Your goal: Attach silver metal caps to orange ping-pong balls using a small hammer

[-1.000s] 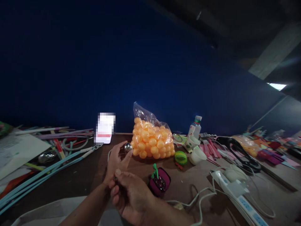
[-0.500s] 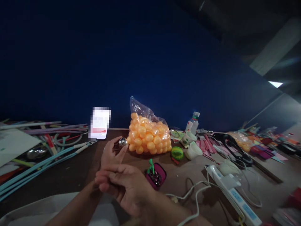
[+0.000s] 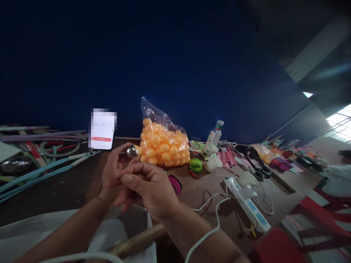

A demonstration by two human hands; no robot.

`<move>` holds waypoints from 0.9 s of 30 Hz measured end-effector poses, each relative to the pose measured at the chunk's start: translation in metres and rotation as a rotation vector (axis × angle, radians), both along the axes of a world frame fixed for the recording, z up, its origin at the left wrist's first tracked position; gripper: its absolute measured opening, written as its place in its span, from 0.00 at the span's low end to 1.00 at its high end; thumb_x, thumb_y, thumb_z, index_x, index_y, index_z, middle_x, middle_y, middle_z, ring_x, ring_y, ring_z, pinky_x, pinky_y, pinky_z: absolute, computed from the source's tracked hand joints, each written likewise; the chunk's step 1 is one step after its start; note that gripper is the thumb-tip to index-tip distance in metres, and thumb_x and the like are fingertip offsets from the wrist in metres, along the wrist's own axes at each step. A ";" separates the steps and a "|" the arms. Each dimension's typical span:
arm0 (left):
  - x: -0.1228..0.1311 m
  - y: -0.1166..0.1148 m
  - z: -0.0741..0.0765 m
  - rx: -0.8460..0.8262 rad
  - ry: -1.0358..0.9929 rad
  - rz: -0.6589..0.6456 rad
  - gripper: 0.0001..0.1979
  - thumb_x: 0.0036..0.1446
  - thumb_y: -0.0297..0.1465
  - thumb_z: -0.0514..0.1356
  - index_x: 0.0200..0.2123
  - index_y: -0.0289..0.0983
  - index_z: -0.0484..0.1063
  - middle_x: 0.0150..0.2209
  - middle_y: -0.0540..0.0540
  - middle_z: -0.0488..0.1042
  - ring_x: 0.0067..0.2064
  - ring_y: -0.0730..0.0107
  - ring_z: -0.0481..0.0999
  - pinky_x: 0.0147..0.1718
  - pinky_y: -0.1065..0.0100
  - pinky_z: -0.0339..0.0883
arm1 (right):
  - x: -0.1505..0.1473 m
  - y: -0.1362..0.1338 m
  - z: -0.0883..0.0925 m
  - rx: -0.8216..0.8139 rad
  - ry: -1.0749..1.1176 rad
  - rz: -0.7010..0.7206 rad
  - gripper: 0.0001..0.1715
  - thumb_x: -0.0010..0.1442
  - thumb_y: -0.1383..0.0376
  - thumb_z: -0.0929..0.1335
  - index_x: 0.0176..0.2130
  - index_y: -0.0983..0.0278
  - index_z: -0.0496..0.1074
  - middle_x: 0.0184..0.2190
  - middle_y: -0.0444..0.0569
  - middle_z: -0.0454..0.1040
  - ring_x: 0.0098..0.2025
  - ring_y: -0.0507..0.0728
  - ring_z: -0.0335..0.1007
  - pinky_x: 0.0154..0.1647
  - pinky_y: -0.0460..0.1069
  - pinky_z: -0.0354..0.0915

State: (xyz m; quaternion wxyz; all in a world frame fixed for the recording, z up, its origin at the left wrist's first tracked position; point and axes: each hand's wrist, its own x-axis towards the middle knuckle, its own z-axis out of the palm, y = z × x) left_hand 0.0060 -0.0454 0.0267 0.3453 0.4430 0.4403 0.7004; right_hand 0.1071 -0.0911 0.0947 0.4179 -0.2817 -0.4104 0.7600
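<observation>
My left hand [image 3: 113, 171] is closed around a shiny silver ball [image 3: 132, 151], held between thumb and fingers, with a small orange piece beside it. In front of it, my right hand [image 3: 149, 186] has thumb and forefinger pinched together; what they hold, if anything, is too small to make out. Behind the hands stands a clear bag of orange balls [image 3: 164, 146]. A purple case [image 3: 175, 184] is partly hidden by my right hand.
A lit phone [image 3: 102, 129] leans at the back left, near blue cords [image 3: 55, 164]. Rightward are a green striped toy [image 3: 195, 165], white cups [image 3: 214, 163], a bottle [image 3: 216, 133] and a power strip [image 3: 249, 204]. A white container [image 3: 152, 237] sits below my arms.
The view has shifted, so table items appear further left and higher. My right hand has risen nearer the silver ball, its fingers drawn into a pinch, now covering much of the purple case.
</observation>
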 end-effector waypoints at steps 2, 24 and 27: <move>-0.001 -0.005 0.008 0.010 -0.006 -0.003 0.24 0.50 0.40 0.68 0.50 0.41 0.73 0.50 0.42 0.78 0.51 0.53 0.78 0.51 0.54 0.72 | 0.003 0.003 0.000 0.042 -0.029 -0.060 0.24 0.45 0.52 0.80 0.34 0.65 0.75 0.26 0.42 0.77 0.19 0.47 0.68 0.19 0.41 0.65; -0.019 -0.007 0.054 -0.201 -0.316 -0.475 0.22 0.48 0.35 0.73 0.49 0.44 0.79 0.46 0.49 0.85 0.41 0.68 0.83 0.42 0.72 0.77 | 0.021 0.023 0.007 0.296 -0.053 -0.456 0.12 0.52 0.60 0.76 0.34 0.63 0.73 0.26 0.42 0.76 0.25 0.48 0.69 0.19 0.40 0.64; -0.019 -0.008 0.056 -0.217 -0.331 -0.484 0.23 0.46 0.35 0.74 0.48 0.41 0.80 0.43 0.47 0.85 0.38 0.68 0.84 0.39 0.73 0.77 | 0.021 0.023 0.007 0.278 -0.057 -0.449 0.13 0.51 0.60 0.76 0.34 0.63 0.73 0.27 0.43 0.77 0.23 0.47 0.69 0.19 0.40 0.63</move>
